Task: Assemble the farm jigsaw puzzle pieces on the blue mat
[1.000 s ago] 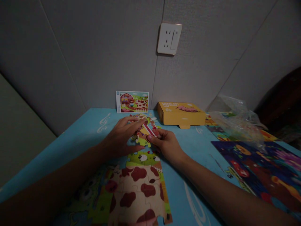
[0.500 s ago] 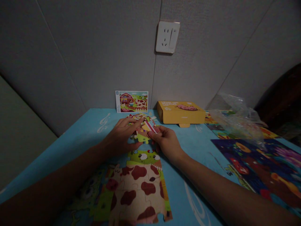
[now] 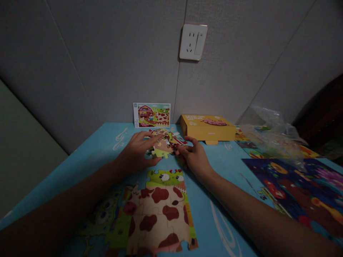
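A pile of loose puzzle pieces [image 3: 163, 142] lies near the back of the blue table. My left hand [image 3: 139, 151] rests at the pile's left side, thumb and fingers spread around a green and tan piece [image 3: 160, 150]. At the right side of the pile is my right hand [image 3: 194, 155], its thumb and fingers close together at some dark red pieces; what they grip is too small to make out. Nearer to me lies a joined puzzle section [image 3: 158, 214] with a brown-spotted cow and sheep.
A picture card [image 3: 152, 115] leans on the wall beside a yellow puzzle box [image 3: 210, 132]. Clear plastic wrap [image 3: 276, 139] and a dark, colourful puzzle [image 3: 300, 192] are on the right. A wall socket [image 3: 193, 42] is above.
The red and white striped piece has left my right fingers' upright hold, and my right hand now reaches among the pile's pieces. The view has shifted slightly.
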`<state>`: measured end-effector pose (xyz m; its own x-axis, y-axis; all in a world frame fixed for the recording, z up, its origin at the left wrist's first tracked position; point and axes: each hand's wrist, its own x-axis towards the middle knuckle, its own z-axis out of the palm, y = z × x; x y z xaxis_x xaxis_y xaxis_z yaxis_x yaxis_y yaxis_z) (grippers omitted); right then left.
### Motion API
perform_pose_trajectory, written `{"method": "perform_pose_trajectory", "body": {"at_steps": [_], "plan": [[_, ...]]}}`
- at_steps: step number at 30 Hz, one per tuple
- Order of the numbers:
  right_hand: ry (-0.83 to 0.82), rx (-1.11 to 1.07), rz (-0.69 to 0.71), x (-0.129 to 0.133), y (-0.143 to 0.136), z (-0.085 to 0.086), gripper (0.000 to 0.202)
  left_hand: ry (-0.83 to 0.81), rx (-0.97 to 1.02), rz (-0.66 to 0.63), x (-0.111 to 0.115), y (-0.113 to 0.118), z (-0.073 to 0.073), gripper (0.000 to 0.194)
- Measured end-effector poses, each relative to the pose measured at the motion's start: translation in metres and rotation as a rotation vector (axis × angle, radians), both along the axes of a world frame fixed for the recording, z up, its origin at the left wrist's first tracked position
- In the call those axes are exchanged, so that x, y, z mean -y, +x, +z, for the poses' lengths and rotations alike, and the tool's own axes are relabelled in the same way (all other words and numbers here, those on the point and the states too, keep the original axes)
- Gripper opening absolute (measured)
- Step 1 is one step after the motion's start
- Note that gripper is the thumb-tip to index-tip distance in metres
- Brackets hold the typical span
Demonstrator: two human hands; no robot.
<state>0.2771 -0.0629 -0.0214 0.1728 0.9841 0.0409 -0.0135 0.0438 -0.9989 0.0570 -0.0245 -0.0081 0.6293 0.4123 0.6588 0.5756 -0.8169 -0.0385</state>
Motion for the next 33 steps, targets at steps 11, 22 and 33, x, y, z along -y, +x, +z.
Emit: {"method": "perform_pose_trajectory", "body": {"at_steps": [11, 22, 33], "plan": [[0.009, 0.321, 0.316, 0.0085, -0.0054, 0.0084, 0.033, -0.045, -0.022, -0.109, 0.0022, 0.0017, -0.0009, 0.061], [0.148, 0.465, 0.352, 0.0076, -0.0006, 0.0032, 0.035, -0.167, -0.091, -0.222, 0.0031, -0.001, 0.0016, 0.07], [0.214, 0.462, 0.329, 0.0089, -0.0032, 0.0029, 0.034, -0.251, -0.032, -0.388, 0.0057, -0.003, 0.0033, 0.061]]}}
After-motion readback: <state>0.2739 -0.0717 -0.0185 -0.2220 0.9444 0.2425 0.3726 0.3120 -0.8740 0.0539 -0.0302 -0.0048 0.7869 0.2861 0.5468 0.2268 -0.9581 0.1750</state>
